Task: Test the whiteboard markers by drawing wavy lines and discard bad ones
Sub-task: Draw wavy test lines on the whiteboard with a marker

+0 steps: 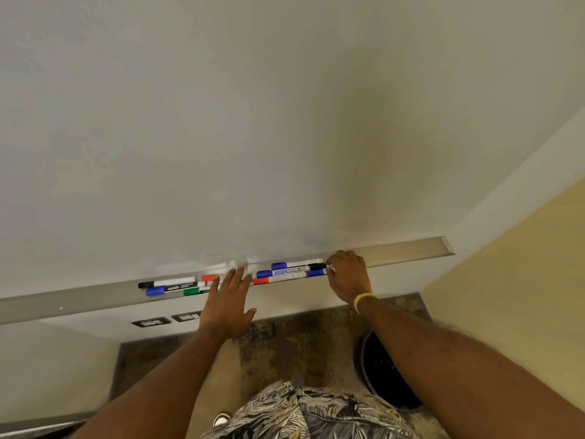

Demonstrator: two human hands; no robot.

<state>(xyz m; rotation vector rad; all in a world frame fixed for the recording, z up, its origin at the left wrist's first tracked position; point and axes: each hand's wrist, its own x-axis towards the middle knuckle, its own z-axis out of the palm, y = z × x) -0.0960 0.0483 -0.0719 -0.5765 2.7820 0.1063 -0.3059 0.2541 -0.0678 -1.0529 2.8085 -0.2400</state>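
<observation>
Two groups of markers lay in the metal tray [405,248] under the blank whiteboard [253,122]: a left group [177,286] with black, blue, green and red caps, and a right group [291,273] of blue, red and black ones packed together. The person's left hand [229,299] reached over the tray between them, fingers straight and spread, holding nothing. The right hand [348,274], a yellow wristband [364,301] on its wrist, sat at the right group's far end, fingers curled and pinching the black-capped marker [308,267] by its cap. A dark round bin [383,372] stood on the floor beneath the right forearm
</observation>
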